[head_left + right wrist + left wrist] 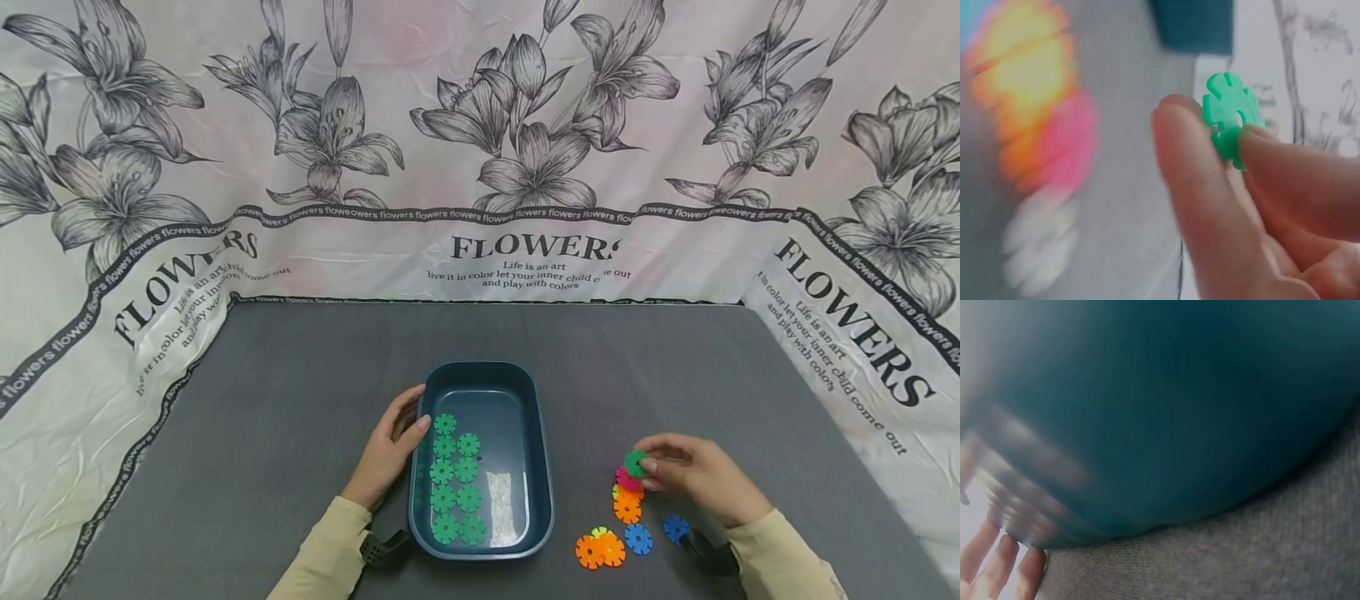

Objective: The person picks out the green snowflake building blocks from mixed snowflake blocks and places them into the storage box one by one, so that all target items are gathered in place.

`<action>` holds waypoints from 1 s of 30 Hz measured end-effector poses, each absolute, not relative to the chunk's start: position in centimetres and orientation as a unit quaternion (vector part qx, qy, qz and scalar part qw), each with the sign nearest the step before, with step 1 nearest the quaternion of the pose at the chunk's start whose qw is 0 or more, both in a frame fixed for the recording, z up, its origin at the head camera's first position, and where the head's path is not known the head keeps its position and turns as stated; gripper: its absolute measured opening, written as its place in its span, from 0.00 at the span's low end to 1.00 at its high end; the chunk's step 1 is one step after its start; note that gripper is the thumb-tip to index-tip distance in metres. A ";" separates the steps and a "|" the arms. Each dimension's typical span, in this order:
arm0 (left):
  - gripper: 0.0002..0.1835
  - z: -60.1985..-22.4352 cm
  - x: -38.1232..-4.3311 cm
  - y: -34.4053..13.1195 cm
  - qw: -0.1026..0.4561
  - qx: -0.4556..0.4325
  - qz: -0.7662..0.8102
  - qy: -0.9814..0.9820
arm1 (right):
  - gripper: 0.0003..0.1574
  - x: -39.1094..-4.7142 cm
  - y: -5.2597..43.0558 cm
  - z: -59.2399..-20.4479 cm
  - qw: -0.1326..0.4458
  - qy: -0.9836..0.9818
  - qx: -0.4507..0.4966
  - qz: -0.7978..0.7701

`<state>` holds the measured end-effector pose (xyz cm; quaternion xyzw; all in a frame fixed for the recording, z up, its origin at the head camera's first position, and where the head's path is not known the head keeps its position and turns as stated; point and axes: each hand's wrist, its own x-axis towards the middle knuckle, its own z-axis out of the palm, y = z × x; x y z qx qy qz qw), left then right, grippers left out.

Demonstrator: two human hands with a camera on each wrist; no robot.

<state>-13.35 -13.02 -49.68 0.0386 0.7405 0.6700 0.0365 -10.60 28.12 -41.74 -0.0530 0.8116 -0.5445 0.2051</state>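
My left hand (387, 447) holds the left wall of a dark blue rectangular tray (546, 467), thumb at the rim. Its fingers (1000, 565) lie against the outer wall in the left wrist view. Two columns of green notched discs (444, 472) lie along the tray's left side. Right of the tray, my right hand (697, 475) pinches another green notched disc (1230, 103) between thumb and finger. Beneath that hand lie a pink disc (627, 479) and several orange discs (627, 509), partly overlapping. A pale disc (1041, 240) is blurred in the right wrist view.
Nearer me lie more orange discs (589, 552), a yellow-green disc (601, 532) mostly covered, and two blue discs (638, 539), one beside the right wrist's black camera. The grey tabletop (315, 375) is bordered behind and at both sides by flower-printed cloth (360, 250).
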 end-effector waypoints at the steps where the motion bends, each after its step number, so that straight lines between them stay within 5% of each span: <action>1: 0.27 -49.7 -13.3 -13.0 0.036 0.038 0.669 0.741 | 0.25 -11.3 27.6 -41.3 0.217 0.799 -0.058 -0.558; 7: 0.26 -49.6 -13.3 -13.1 0.033 0.031 0.668 0.743 | 0.31 -15.8 24.0 -39.5 0.279 0.749 -0.069 -0.597; 14: 0.27 -49.4 -13.4 -13.2 0.045 0.034 0.674 0.736 | 0.28 -19.8 19.7 -39.1 0.319 0.735 -0.067 -0.595; 30: 0.27 -49.6 -13.5 -13.4 0.045 0.037 0.672 0.738 | 0.20 -23.1 11.4 -39.5 0.387 0.766 -0.087 -0.506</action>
